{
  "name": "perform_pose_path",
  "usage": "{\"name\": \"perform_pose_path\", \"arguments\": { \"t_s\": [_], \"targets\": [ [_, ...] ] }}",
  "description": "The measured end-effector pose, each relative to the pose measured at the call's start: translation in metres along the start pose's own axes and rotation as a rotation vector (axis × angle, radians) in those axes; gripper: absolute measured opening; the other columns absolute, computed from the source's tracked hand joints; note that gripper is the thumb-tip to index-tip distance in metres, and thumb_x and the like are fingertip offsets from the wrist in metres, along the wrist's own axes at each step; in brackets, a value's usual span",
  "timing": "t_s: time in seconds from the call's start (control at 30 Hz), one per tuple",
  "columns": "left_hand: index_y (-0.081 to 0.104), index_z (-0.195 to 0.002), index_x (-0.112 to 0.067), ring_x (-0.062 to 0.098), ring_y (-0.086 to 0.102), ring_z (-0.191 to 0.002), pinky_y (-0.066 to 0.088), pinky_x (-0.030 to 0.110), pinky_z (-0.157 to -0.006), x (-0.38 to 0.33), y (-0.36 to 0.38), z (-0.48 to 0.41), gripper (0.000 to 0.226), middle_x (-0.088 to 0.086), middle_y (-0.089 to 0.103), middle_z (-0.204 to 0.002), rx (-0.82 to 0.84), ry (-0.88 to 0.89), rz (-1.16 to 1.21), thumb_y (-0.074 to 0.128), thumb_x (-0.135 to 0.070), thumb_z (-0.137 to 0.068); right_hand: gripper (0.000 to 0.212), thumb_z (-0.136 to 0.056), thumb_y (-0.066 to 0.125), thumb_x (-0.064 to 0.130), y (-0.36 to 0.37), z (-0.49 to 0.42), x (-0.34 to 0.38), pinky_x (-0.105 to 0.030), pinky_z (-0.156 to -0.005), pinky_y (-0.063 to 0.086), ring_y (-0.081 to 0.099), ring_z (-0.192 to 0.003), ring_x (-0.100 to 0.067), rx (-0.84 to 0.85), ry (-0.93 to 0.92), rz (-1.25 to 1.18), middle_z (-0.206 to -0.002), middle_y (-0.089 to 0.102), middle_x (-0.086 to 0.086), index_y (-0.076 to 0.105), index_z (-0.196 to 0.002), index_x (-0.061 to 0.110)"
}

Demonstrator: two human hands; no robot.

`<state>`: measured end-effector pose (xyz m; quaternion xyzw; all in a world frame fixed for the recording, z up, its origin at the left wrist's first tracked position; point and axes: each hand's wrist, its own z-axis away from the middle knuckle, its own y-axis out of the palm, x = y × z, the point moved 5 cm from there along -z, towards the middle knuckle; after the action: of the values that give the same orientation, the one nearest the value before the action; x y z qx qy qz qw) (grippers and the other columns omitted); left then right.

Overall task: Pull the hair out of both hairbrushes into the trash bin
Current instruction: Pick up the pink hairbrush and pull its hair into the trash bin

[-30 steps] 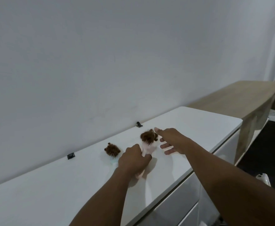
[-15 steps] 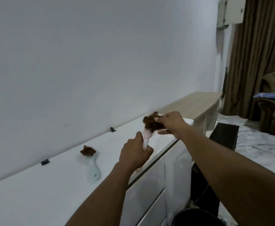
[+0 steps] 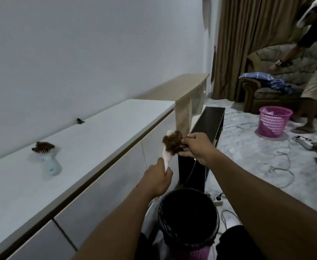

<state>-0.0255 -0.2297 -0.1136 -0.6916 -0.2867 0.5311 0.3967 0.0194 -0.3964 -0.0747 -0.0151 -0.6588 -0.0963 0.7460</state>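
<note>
Since the frame a second ago, both hands have lifted the pink brush off the white cabinet top and swung it out past the cabinet's edge, so that it now hangs above the trash bin (image 3: 188, 216), a black-lined bin standing on the floor between the person's forearms.

Nearest the camera after the bin, the left hand (image 3: 158, 180) is wrapped in a fist around the handle of the pink hairbrush (image 3: 167, 156), which stands roughly upright with its head up. Just beyond it, the right hand (image 3: 196, 147) pinches the brown clump of hair (image 3: 173, 142) on the bristles, thumb and fingertips closed on its right side (the clump is still seated on the brush head).

Further left, the second hairbrush (image 3: 48, 162), pale blue-green, lies on the white cabinet (image 3: 97, 139) with its own tuft of brown hair (image 3: 43, 146) on top, well apart from both hands.

Far off on the marble floor stands a pink basket (image 3: 274, 121), beside another person's legs (image 3: 309, 107) near a sofa (image 3: 277, 87).
</note>
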Motion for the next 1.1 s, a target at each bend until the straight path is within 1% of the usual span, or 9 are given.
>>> {"name": "perform_pose_path", "arguments": {
  "t_s": [0.1, 0.23, 0.4, 0.5, 0.6, 0.87, 0.93, 1.03, 1.1],
  "targets": [
    [0.047, -0.119, -0.012, 0.033, 0.061, -0.087, 0.049, 0.041, -0.073, 0.011, 0.031, -0.003, 0.032, 0.018, 0.065, -0.105, 0.044, -0.008, -0.040, 0.039, -0.037, -0.101, 0.006, -0.099, 0.053, 0.007, -0.014, -0.014, -0.049, -0.044, -0.067, 0.064, 0.071, -0.088, -0.033, -0.043, 0.095, -0.131, -0.105, 0.065, -0.023, 0.058, -0.099, 0.003],
    [0.043, -0.121, -0.012, 0.038, 0.064, -0.087, 0.048, 0.042, -0.070, 0.034, 0.082, -0.009, 0.034, 0.020, 0.067, -0.105, 0.160, 0.019, -0.190, 0.040, -0.039, -0.100, 0.047, -0.084, 0.075, 0.042, -0.026, -0.033, -0.105, -0.043, -0.070, 0.063, 0.069, -0.098, -0.026, -0.100, 0.134, 0.052, -0.111, 0.067, -0.011, 0.058, -0.117, 0.012],
    [0.042, -0.128, -0.010, 0.043, 0.064, -0.094, 0.047, 0.044, -0.073, 0.068, 0.151, -0.016, 0.040, 0.023, 0.066, -0.112, 0.291, -0.018, -0.201, 0.042, -0.039, -0.100, 0.024, -0.075, 0.084, 0.036, -0.043, -0.055, -0.174, -0.047, -0.073, 0.063, 0.073, -0.089, -0.022, -0.213, 0.071, 0.281, -0.095, 0.074, -0.005, 0.068, -0.084, 0.022],
    [0.042, -0.127, -0.008, 0.044, 0.063, -0.096, 0.047, 0.043, -0.073, 0.096, 0.193, -0.023, 0.040, 0.024, 0.066, -0.112, 0.405, -0.054, -0.169, 0.041, -0.040, -0.102, 0.019, -0.081, 0.082, 0.027, -0.050, -0.074, -0.225, -0.053, -0.068, 0.063, 0.074, -0.086, -0.029, -0.232, 0.130, 0.294, -0.093, 0.075, -0.016, 0.069, -0.083, 0.012],
    [0.043, -0.120, -0.008, 0.041, 0.063, -0.088, 0.049, 0.042, -0.070, 0.126, 0.232, -0.030, 0.037, 0.022, 0.065, -0.105, 0.517, -0.110, -0.087, 0.041, -0.040, -0.102, 0.020, -0.081, 0.080, 0.031, -0.060, -0.095, -0.281, -0.051, -0.072, 0.063, 0.076, -0.079, -0.028, -0.281, 0.193, 0.350, -0.083, 0.077, -0.012, 0.069, -0.069, 0.019],
    [0.042, -0.127, -0.012, 0.040, 0.063, -0.092, 0.045, 0.040, -0.072, 0.182, 0.314, -0.063, 0.039, 0.023, 0.065, -0.110, 0.728, -0.139, -0.048, 0.043, -0.040, -0.100, 0.021, -0.095, 0.066, 0.021, -0.080, -0.132, -0.396, -0.031, -0.052, 0.060, 0.074, -0.088, -0.033, -0.361, 0.478, 0.184, -0.100, 0.072, -0.020, 0.066, -0.099, 0.000],
    [0.041, -0.129, -0.014, 0.039, 0.063, -0.092, 0.044, 0.038, -0.072, 0.192, 0.328, -0.072, 0.040, 0.022, 0.064, -0.112, 0.748, -0.158, -0.071, 0.044, -0.040, -0.099, 0.020, -0.096, 0.065, 0.024, -0.079, -0.142, -0.409, -0.034, -0.055, 0.062, 0.072, -0.097, -0.031, -0.318, 0.511, 0.165, -0.108, 0.069, -0.018, 0.063, -0.104, 0.006],
    [0.045, -0.125, -0.016, 0.040, 0.063, -0.095, 0.043, 0.039, -0.072, 0.198, 0.341, -0.079, 0.036, 0.017, 0.064, -0.110, 0.706, -0.166, -0.148, 0.046, -0.040, -0.098, 0.048, -0.080, 0.073, 0.054, -0.071, -0.157, -0.421, -0.038, -0.070, 0.063, 0.070, -0.098, -0.021, -0.170, 0.526, 0.272, -0.109, 0.070, -0.005, 0.061, -0.107, 0.016],
    [0.047, -0.123, -0.018, 0.040, 0.063, -0.095, 0.041, 0.039, -0.072, 0.197, 0.350, -0.081, 0.034, 0.015, 0.064, -0.110, 0.679, -0.174, -0.156, 0.047, -0.040, -0.097, 0.057, -0.070, 0.080, 0.058, -0.068, -0.165, -0.425, -0.032, -0.075, 0.059, 0.068, -0.092, -0.013, -0.152, 0.473, 0.411, -0.102, 0.069, 0.001, 0.060, -0.105, 0.018]
  ]
}}
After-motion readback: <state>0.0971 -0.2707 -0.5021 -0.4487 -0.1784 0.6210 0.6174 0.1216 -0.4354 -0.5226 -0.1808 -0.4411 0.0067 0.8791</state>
